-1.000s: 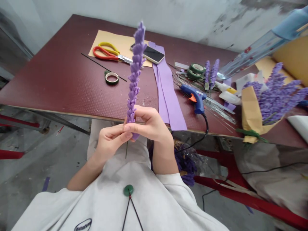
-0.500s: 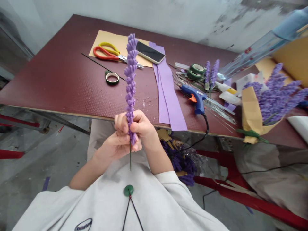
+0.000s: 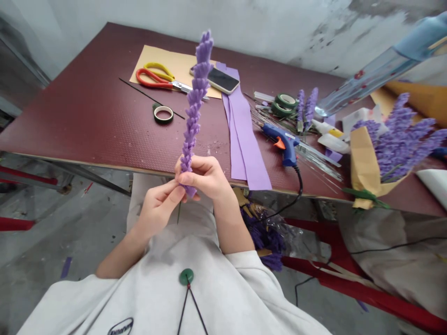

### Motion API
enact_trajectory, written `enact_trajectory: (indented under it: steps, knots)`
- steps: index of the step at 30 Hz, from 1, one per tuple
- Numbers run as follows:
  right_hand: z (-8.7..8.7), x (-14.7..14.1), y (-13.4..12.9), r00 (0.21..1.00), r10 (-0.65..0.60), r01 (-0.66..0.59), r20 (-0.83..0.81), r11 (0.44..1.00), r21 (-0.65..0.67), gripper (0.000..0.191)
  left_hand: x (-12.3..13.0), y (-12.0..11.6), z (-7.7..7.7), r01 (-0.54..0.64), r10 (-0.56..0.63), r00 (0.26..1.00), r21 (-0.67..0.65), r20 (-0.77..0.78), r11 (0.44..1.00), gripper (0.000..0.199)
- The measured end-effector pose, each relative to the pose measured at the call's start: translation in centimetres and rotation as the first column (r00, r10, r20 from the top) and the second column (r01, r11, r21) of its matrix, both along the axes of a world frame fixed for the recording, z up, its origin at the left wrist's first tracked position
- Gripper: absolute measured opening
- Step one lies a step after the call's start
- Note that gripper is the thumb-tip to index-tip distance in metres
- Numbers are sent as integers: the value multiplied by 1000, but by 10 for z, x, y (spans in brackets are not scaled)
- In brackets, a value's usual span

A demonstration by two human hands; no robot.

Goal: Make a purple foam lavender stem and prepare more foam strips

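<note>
In both hands I hold a purple felt lavender sprig (image 3: pixel 194 109) upright, its tip tilted toward the far side of the table. My right hand (image 3: pixel 204 177) wraps the lower end of the flower head, with fingers curled over it. My left hand (image 3: pixel 159 209) pinches the same spot from below, its fingertips against the felt and my right hand. A thin green wire stem (image 3: pixel 179 213) pokes out below my fingers, over my white sweatshirt (image 3: pixel 150 302). The sprig's base is partly hidden by my fingers.
The dark red table (image 3: pixel 87 116) holds red-handled scissors (image 3: pixel 155 78), a phone (image 3: pixel 221 80), tape rolls (image 3: pixel 163 114), lilac felt strips (image 3: pixel 246 139), a blue glue gun (image 3: pixel 284 144) and a kraft-paper lavender bouquet (image 3: pixel 394 149). Purple sprigs in clear plastic (image 3: pixel 267 235) lie below the table edge.
The sprig has risen and its tip has swung to the right. My hands have turned it between them, and less green wire shows below my fingers.
</note>
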State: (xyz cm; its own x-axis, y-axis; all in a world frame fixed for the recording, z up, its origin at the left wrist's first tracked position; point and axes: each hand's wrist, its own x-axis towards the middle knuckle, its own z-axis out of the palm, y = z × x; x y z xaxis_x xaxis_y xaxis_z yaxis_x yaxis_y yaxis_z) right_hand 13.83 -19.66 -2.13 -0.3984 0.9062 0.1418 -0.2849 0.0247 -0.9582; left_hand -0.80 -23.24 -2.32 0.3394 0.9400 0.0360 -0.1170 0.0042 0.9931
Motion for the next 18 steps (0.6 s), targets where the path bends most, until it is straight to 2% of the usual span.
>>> enact_trajectory:
  steps: [2,4,6,8,11,14,16,18]
  knots:
    - [3,-4,-2,987,-154,151,34,985,77,21,-1,2,-2,-67,111,977,230,-183,971,31]
    - [5,-10,-5,939,-332,317,92,937,147,22,0,5,-6,-80,229,925,432,-305,899,26]
    - [6,-16,-7,874,-466,440,141,880,180,24,0,8,-8,-57,308,875,553,-374,831,23]
    - [6,-21,-9,829,-536,508,159,841,187,25,-1,11,-9,-20,327,850,595,-412,803,23]
    - [6,-23,-11,830,-538,517,149,842,156,26,-3,14,-7,8,295,858,585,-421,811,26]
    - [8,-21,-11,870,-474,465,135,880,93,29,-5,15,-5,17,198,904,496,-378,868,27]
    - [8,-18,-10,921,-370,371,119,929,14,31,-5,15,-5,31,84,952,363,-295,931,30]
    - [9,-15,-8,968,-236,243,84,966,-85,31,-3,14,-7,54,-32,992,188,-122,981,34]
